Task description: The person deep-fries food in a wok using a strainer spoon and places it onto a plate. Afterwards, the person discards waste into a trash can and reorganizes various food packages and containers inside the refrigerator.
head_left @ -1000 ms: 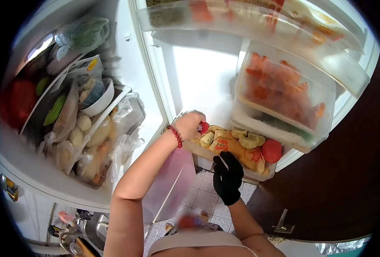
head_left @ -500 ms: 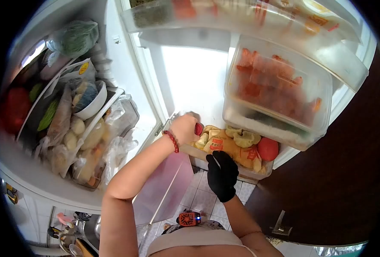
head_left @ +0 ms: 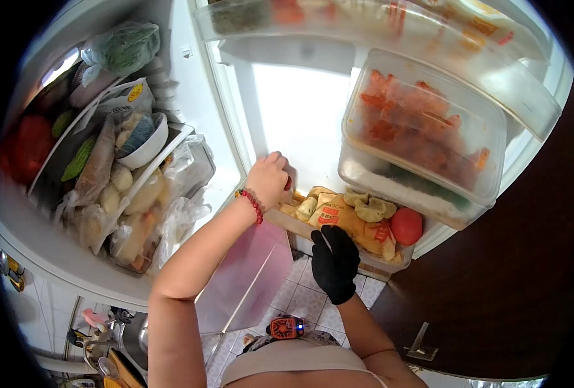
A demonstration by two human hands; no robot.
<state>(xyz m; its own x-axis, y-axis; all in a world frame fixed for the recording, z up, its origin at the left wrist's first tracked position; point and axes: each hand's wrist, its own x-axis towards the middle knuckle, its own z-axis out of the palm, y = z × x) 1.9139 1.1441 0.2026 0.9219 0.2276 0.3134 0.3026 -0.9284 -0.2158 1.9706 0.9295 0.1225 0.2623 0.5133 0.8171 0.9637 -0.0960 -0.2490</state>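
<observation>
My left hand (head_left: 267, 181), bare with a red bead bracelet (head_left: 253, 205) at the wrist, is at the left end of the lower door bin (head_left: 293, 222). Its fingers are curled around a small red-ended object (head_left: 288, 183), mostly hidden by the hand. My right hand (head_left: 334, 264), in a black glove, has its fingers bent at the bin's front rim and appears to grip it. Inside the bin lie a yellow printed packet (head_left: 339, 216), pale greenish pieces (head_left: 372, 208) and a round red item (head_left: 407, 226).
A clear box (head_left: 423, 129) of orange-red food sits on the right above the bin, under a translucent upper bin (head_left: 377, 26). At left, the fridge drawer (head_left: 151, 169) holds bagged vegetables and a white bowl (head_left: 148, 145). A dark wooden panel (head_left: 487, 278) stands at right.
My left hand has shifted left and upward with the red-ended object, which shows less now. My right hand stays at the bin's rim. The view has shifted slightly.
</observation>
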